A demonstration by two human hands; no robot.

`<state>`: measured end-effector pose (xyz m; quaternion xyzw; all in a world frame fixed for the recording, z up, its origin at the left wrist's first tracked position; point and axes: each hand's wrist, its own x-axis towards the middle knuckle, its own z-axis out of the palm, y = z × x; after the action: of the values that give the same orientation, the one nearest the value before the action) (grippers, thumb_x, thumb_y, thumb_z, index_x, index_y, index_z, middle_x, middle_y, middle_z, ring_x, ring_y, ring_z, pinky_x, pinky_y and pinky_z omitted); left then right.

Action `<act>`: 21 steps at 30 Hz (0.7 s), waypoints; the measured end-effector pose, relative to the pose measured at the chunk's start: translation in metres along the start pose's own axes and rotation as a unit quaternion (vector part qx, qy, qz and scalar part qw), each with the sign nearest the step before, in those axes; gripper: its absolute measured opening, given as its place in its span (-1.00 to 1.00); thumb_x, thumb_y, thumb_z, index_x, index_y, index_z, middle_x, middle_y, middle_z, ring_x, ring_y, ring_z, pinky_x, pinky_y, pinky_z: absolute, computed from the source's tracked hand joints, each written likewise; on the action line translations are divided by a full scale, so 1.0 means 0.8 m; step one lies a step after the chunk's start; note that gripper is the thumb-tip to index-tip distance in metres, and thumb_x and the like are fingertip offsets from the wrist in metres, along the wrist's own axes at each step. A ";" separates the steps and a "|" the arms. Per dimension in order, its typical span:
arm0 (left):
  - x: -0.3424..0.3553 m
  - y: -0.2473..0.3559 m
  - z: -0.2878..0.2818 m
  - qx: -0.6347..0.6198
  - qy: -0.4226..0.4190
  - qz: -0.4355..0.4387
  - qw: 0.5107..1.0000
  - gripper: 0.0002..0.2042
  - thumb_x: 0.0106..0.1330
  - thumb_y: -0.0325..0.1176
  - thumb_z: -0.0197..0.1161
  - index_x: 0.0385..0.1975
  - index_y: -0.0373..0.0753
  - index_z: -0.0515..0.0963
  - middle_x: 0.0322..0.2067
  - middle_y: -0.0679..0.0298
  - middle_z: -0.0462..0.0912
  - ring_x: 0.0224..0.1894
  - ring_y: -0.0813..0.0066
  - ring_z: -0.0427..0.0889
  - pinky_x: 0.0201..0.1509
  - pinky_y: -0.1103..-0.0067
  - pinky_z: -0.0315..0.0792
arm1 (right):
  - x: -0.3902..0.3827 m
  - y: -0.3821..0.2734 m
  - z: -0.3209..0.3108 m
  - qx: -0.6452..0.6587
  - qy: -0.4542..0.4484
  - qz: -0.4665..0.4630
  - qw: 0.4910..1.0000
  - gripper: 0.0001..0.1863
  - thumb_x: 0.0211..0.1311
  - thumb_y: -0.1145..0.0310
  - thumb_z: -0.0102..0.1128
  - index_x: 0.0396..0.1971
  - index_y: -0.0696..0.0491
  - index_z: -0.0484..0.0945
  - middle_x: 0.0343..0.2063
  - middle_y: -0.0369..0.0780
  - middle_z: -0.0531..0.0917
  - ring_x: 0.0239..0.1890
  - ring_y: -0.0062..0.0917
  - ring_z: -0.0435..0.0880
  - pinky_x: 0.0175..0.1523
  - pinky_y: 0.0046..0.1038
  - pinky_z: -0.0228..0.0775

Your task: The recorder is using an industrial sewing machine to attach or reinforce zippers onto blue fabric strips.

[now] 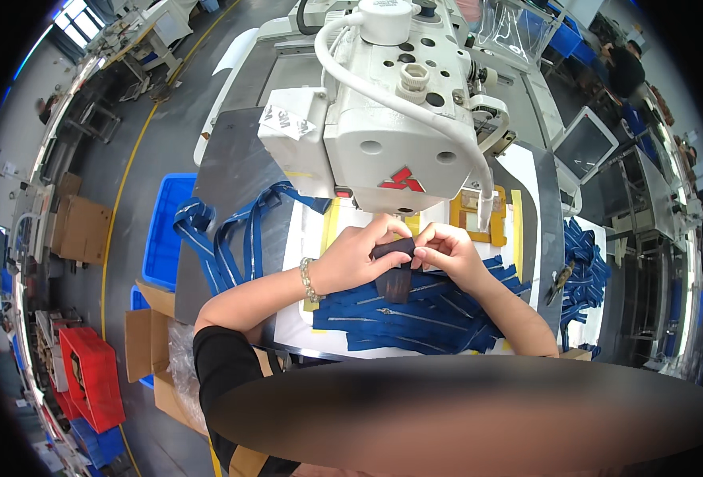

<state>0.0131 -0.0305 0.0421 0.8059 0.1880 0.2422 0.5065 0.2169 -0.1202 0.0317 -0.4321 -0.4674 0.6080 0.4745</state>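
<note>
Just below the head of a large white industrial sewing machine (399, 135), both my hands are raised and close together. My left hand (358, 253), with a beaded bracelet on its wrist, pinches a dark, nearly black strip of fabric-like material (395, 285). My right hand (451, 253) grips the same strip from the other side with thumb and forefinger. The strip's upper part looks rolled or folded over between my fingers, and its lower end hangs down. Beneath it lies a spread pile of blue zipper lengths (415, 319) on the white work surface.
Long blue zipper tapes (232, 238) loop over the table's left side. A yellow frame (479, 219) sits right of the needle area. More blue zippers (582, 270) and scissors (559, 280) lie at the right. A blue bin (168, 230) and cardboard box (149, 343) stand left; a screen (588, 145) stands right.
</note>
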 end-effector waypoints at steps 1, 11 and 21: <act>0.000 -0.001 0.000 -0.004 -0.009 -0.007 1.000 -0.72 0.22 -0.32 0.32 -0.14 -0.21 0.44 -0.44 0.25 0.65 -0.39 0.49 0.63 -0.31 0.61 0.41 | 0.000 0.001 -0.001 0.010 -0.002 0.007 1.000 -0.92 0.27 0.48 0.17 -0.29 0.14 0.49 -0.39 -0.28 0.62 -0.37 -0.69 0.62 -0.29 -0.68 0.38; 0.005 -0.026 -0.013 0.012 -0.119 0.194 0.974 -0.59 0.12 -0.62 0.02 -0.02 -0.20 0.55 -0.41 0.21 0.53 -0.38 0.25 0.50 -0.22 0.46 0.39 | -0.002 0.019 -0.013 0.101 0.032 0.062 0.992 -0.91 0.30 0.41 0.12 -0.33 0.09 0.44 -0.53 -0.20 0.66 -0.55 -0.59 0.65 -0.48 -0.66 0.39; 0.013 -0.038 -0.008 0.075 -0.089 0.213 0.970 -0.66 0.13 -0.49 0.26 -0.05 -0.10 0.56 -0.36 0.27 0.55 -0.29 0.29 0.52 -0.17 0.45 0.42 | 0.001 0.023 -0.009 0.065 0.046 0.058 0.995 -0.89 0.21 0.45 0.24 -0.40 0.08 0.47 -0.56 -0.33 0.59 -0.54 -0.77 0.56 -0.48 -0.74 0.39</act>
<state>0.0158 -0.0073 0.0192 0.8814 -0.0167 0.2571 0.3960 0.2209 -0.1199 0.0122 -0.4540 -0.3792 0.6430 0.4865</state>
